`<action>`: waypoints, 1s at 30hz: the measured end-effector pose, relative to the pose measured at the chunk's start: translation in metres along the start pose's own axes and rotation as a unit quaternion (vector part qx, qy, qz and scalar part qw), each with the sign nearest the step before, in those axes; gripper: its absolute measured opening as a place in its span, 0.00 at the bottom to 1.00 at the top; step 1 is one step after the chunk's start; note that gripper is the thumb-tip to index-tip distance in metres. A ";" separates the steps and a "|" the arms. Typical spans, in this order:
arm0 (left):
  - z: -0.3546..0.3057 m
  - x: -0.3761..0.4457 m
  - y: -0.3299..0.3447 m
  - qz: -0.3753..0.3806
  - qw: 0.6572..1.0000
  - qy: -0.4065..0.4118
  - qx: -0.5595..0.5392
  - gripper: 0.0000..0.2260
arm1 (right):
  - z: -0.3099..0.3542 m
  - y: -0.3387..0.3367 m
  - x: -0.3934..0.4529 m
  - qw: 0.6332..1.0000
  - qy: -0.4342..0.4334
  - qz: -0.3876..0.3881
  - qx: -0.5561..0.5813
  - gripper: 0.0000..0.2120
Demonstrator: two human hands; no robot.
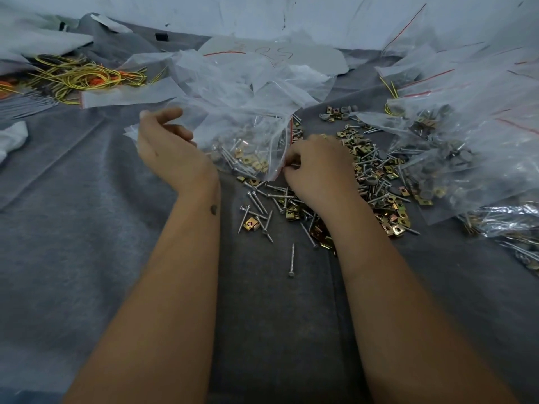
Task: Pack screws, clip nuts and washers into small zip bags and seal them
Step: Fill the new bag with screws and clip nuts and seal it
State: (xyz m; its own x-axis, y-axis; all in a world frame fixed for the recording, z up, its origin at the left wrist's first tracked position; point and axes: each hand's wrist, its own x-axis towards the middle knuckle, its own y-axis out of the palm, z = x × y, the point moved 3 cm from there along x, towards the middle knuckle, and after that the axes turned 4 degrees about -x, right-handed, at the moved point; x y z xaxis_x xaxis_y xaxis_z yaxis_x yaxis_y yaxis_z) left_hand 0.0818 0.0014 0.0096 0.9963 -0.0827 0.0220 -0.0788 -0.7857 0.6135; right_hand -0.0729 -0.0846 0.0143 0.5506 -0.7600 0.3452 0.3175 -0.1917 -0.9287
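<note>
Grey felt point(87, 228) | left hand point(169, 147) slack (holding nothing) | right hand point(318, 167) pinches screw point(291, 165) — beside zip bag point(250, 141)

Loose screws point(262, 205) before zip bag point(248, 141) — wires point(81, 77) far left

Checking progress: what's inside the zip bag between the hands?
Screws and yellow clip nuts lie inside the zip bag; grey washers faintly show. Its far part is hidden by crumpled plastic.

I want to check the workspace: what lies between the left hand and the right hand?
In the head view, a clear zip bag holding screws and clip nuts lies between the left hand and the right hand.
</note>
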 end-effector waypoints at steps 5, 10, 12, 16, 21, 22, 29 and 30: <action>0.004 -0.002 0.007 0.064 0.995 -0.010 0.074 0.12 | -0.003 0.005 0.001 1.000 0.012 -0.009 -0.001 0.17; 0.022 -0.026 0.021 0.408 0.832 0.135 0.352 0.13 | -0.005 0.016 0.002 0.996 -0.018 0.083 -0.013 0.32; 0.026 -0.030 0.026 0.453 0.764 0.189 0.419 0.21 | -0.005 0.019 0.003 0.994 -0.022 0.107 -0.014 0.29; 0.029 -0.028 0.027 0.449 0.743 0.199 0.455 0.12 | -0.005 0.010 0.006 0.995 -0.019 0.065 0.066 0.16; 0.022 -0.018 0.021 0.305 0.863 0.117 0.385 0.05 | -0.014 0.006 0.007 0.975 0.052 0.003 0.215 0.15; 0.020 -0.016 0.021 0.282 0.881 0.105 0.365 0.06 | -0.014 0.005 0.007 0.976 0.054 -0.002 0.212 0.17; 0.022 -0.017 0.022 0.270 0.909 0.061 0.310 0.06 | -0.006 0.011 0.008 0.999 -0.015 0.023 0.034 0.16; 0.023 -0.019 0.023 0.278 0.907 0.059 0.310 0.06 | -0.005 0.010 0.008 0.999 -0.010 0.004 0.040 0.14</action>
State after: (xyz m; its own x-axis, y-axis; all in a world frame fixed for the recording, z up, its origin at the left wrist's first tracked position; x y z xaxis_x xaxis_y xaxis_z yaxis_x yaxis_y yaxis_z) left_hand 0.0608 -0.0288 0.0053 0.7904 -0.5350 0.2985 -0.5379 -0.8392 -0.0799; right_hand -0.0693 -0.0955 0.0073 0.5689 -0.7485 0.3407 0.3728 -0.1346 -0.9181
